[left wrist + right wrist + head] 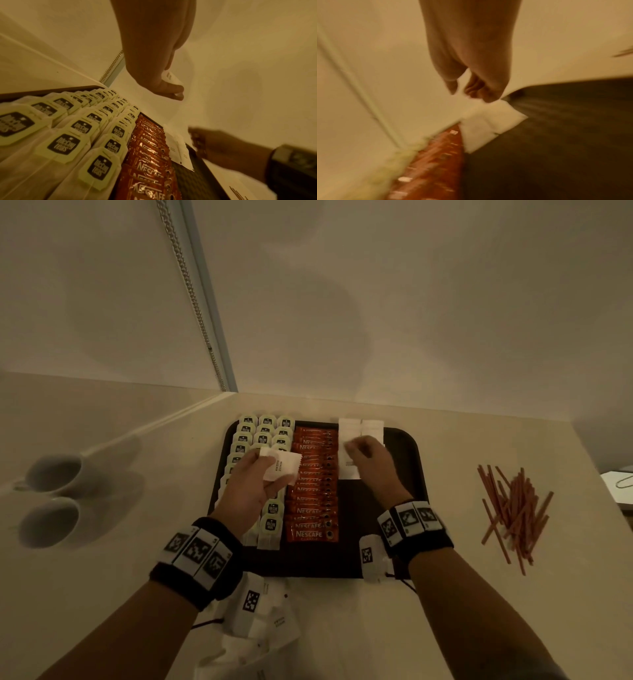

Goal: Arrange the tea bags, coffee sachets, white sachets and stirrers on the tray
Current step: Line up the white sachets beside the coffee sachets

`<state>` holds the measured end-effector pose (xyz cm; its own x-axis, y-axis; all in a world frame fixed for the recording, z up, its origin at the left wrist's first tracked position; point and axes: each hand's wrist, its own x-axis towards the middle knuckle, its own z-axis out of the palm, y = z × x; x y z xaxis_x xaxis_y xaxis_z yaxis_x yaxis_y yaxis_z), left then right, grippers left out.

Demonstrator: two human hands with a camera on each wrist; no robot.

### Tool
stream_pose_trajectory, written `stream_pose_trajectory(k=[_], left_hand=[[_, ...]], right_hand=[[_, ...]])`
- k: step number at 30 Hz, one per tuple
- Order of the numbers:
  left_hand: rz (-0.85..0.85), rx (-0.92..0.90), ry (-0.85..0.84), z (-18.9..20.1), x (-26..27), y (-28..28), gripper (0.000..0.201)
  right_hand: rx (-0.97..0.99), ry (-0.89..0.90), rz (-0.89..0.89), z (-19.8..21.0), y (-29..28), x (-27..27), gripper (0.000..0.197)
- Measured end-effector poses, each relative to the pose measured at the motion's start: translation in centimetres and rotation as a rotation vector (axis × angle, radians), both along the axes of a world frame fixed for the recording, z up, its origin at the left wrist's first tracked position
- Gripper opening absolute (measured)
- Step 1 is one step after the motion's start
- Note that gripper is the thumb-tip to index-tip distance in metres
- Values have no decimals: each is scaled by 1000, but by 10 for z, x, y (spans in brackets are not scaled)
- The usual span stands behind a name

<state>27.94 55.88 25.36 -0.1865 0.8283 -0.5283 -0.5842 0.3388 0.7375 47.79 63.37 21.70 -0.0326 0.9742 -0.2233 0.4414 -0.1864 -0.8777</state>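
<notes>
White sachets [280,470] are pinched as a small stock in the left hand [251,486], so the right hand [370,460], fingers curled and seemingly empty, can extend the tray [406,446] row.

Dark tray [407,446], orange coffee sachets [313,491] (white lettering), reddish stirrers [513,508].

The left hand [251,484] is hovering with its fingers curled, pinching a small white paper sachet [281,468]. The right hand [371,463] is reaching forward, fingers bent downward; whether it is gripping anything is not clear. Both wrists are wearing black bands with markers.
</notes>
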Motion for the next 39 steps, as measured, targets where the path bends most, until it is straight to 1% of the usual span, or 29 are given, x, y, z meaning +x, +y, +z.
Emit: stream_pose_trajectory(k=[1,2,3,5,7,9,11,13,15,18,21,23,25,26,28,32,37,39], left_hand=[[-4,12,52,-1,2,1,12],[-5,21,95,-3,3,2,11],[-13,25,141,-4,4,2,9],[-39,24,252,-3,6,1,9],[-41,26,315,-4,7,0,10],[-70,16,347,-3,7,-2,5],[-172,7,406,-4,6,-3,6],[-269,29,454,-4,6,-6,7],[-275,56,471,-5,7,-8,7],[-265,69,485,-4,9,-7,4],[-264,37,458,0,9,-8,5],[-241,4,406,3,2,-11,12],[-224,14,363,4,-12,-17,15],[-230,34,367,4,-21,-22,16],[-246,59,402,0,-40,-35,17],[-202,26,473,-10,-72,-65,20],[-178,-50,528,-20,-101,-108,22],[-170,-77,535,-22,-111,-123,23]], right_hand=[[-35,109,119,11,-8,-11,21],[-75,183,225,19,-15,-20,24],[-105,217,307,24,-21,-28,26],[-121,244,390,28,-32,-38,24],[-91,251,362,27,-38,-44,21],[-97,306,263,26,-39,-44,16],[-131,401,179,27,-37,-41,11],[-120,446,145,28,-35,-39,9],[-96,446,155,29,-36,-39,11],[-113,460,144,27,-40,-36,14],[-135,485,47,20,-34,-23,8],[-125,443,-96,11,-25,-6,15],[-110,334,-218,-1,-17,12,24],[-110,263,-242,-6,-15,20,27],[-138,142,-230,-15,-14,31,30],[-183,3,-209,-34,-14,35,30],[-205,-13,-249,-47,-8,26,30],[-189,-47,-255,-51,-6,24,29]])
